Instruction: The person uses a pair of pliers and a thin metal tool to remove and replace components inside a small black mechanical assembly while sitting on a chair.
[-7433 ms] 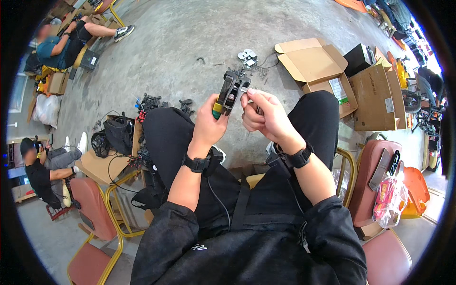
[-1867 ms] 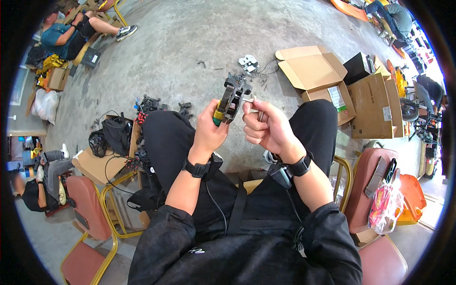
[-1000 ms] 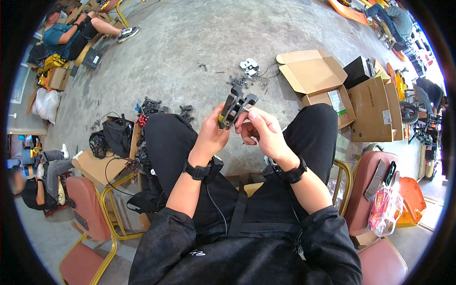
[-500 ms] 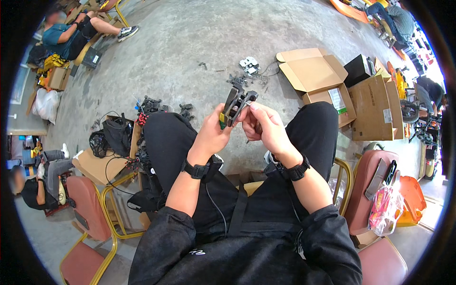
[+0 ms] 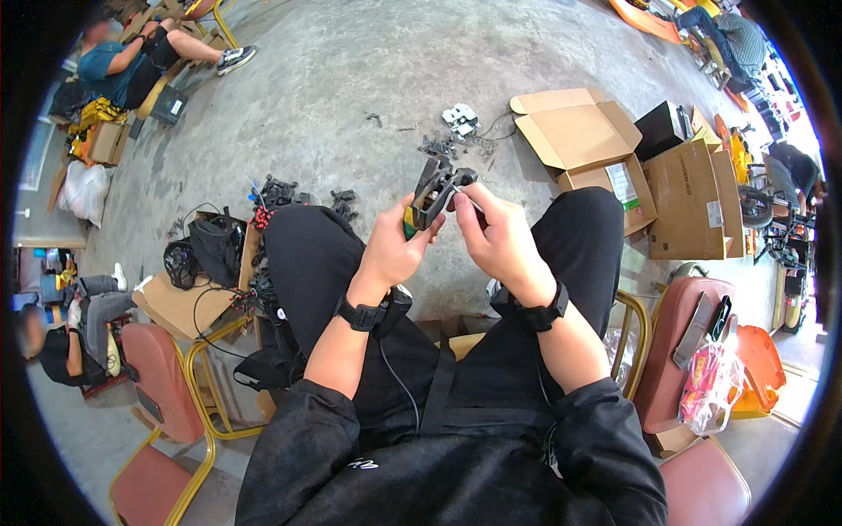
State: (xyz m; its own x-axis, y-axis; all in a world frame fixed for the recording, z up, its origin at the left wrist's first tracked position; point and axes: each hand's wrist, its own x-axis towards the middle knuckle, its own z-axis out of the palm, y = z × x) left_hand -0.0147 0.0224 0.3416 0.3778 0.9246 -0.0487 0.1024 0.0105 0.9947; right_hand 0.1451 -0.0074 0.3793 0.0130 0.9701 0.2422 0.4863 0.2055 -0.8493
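Note:
My left hand (image 5: 394, 238) is closed round a black jointed mechanical part (image 5: 435, 188) with a yellow and green piece at its lower left, held upright above my lap. My right hand (image 5: 496, 238) is pinched on a thin silver tool (image 5: 460, 192), perhaps a hex key, whose tip is at the right side of the black part. The exact contact is too small to make out. Small black parts (image 5: 438, 145) and a silver-white part (image 5: 460, 117) lie on the floor beyond my hands.
An open cardboard box (image 5: 574, 131) stands at right. Black bags (image 5: 215, 250) and cables lie at left. Padded chairs (image 5: 167, 381) flank me, one holding a plastic bag (image 5: 710, 377). Co-workers (image 5: 114, 61) sit at upper left, lower left and upper right.
My right hand has rotated, its index finger now higher on the tool and its thumb bent lower. The black part sits lower than in the oldest frame and has tilted slightly.

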